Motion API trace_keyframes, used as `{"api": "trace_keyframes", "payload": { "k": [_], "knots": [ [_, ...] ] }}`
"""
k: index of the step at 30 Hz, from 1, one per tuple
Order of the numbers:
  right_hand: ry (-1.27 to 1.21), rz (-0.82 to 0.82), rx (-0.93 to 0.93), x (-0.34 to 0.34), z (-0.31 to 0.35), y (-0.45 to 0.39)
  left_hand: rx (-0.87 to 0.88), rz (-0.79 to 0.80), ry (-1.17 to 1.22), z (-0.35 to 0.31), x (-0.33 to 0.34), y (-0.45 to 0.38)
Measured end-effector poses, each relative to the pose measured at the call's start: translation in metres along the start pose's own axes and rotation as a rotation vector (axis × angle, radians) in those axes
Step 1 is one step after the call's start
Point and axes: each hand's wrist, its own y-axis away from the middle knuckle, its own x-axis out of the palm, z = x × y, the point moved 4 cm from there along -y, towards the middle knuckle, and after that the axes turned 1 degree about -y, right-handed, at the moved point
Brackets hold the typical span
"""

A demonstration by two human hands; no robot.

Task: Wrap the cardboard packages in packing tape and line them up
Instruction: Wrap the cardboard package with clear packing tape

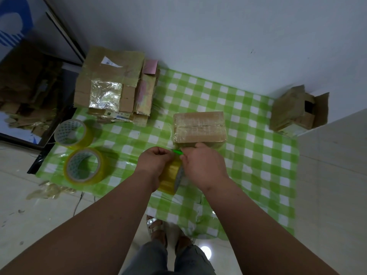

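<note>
Both hands meet over a yellowish packing tape roll [170, 175]: left hand [154, 160] grips it, right hand [202, 165] pinches a green cutter [177, 152]. Just beyond the knuckles sits a tape-wrapped cardboard package [199, 128].

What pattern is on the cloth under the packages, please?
Green and white checks on the cloth, clearest in the head view.
</note>
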Motion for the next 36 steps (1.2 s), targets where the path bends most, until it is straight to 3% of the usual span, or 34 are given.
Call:
{"api": "trace_keyframes", "payload": {
  "k": [23,33,36],
  "knots": [
    [0.144,-0.099,-0.003,0.000,-0.003,0.001,-0.057,-0.024,0.001,-0.003,-0.008,-0.002],
    [0.159,-0.051,0.034,0.004,-0.020,0.000,0.025,0.141,-0.115,-0.009,-0.001,0.007],
    [0.115,-0.051,0.038,0.008,-0.031,0.001,-0.006,0.146,-0.039,-0.003,-0.003,0.010]
  ]
}}
